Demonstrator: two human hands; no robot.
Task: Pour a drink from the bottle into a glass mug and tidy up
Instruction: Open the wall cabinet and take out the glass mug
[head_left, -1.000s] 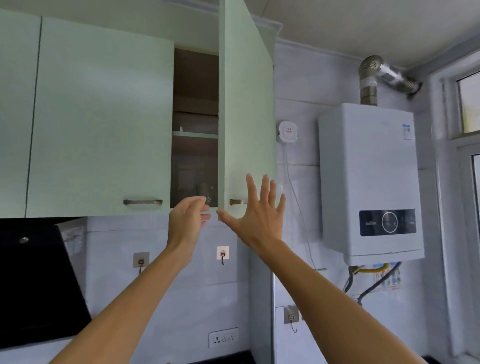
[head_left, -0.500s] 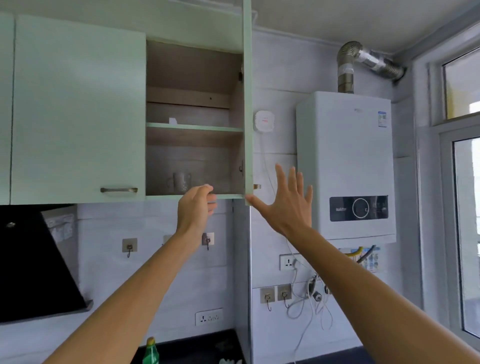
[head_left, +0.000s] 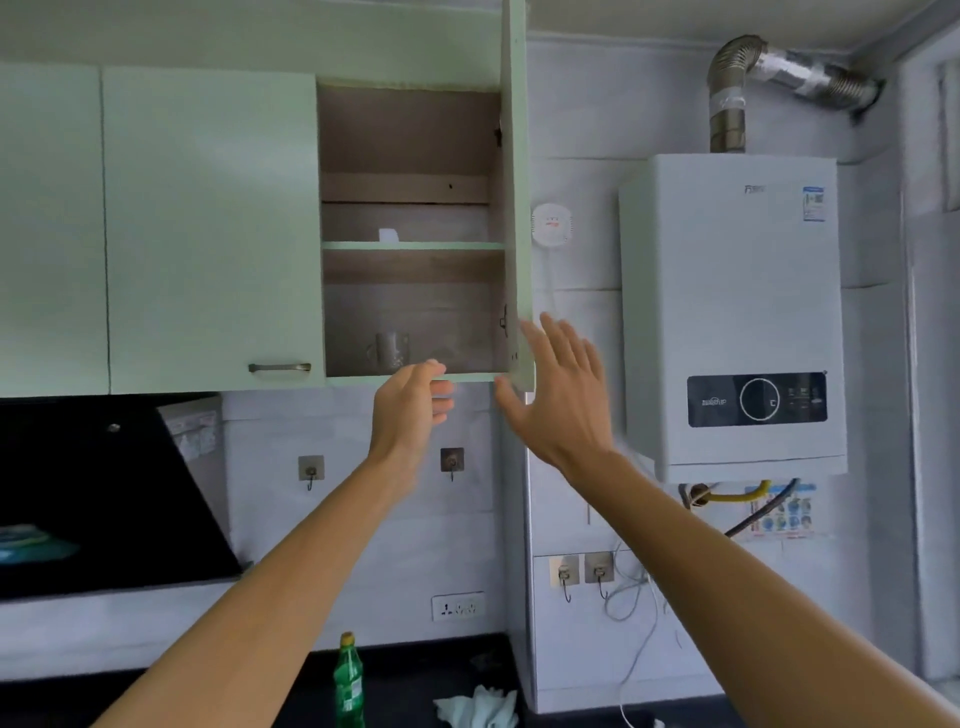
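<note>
The glass mug (head_left: 388, 351) stands upright on the bottom shelf of the open wall cabinet (head_left: 410, 130), towards the left and well back from the front edge. It is dim and hard to see against the brown back panel. The left hand (head_left: 410, 410) is raised just below and in front of that shelf's edge, its fingers (head_left: 441, 400) curled in and grasping nothing. The right hand (head_left: 558, 395) is spread flat, fingers released, beside the lower corner of the swung-out cabinet door (head_left: 517, 208). Whether it touches the door I cannot tell.

Far below, the green bottle (head_left: 348, 680) stands capped on the dark desk (head_left: 415, 670), with a crumpled cloth (head_left: 480, 706) near its right.

The likely next step is reaching in for the mug, and the risk lies there. The mug sits above eye level and its handle side is unclear, so a blind grab could knock it over or drag it off the shelf. It would drop towards the bottle. The door could also swing back onto the reaching arm if the right hand lets it go.
</note>
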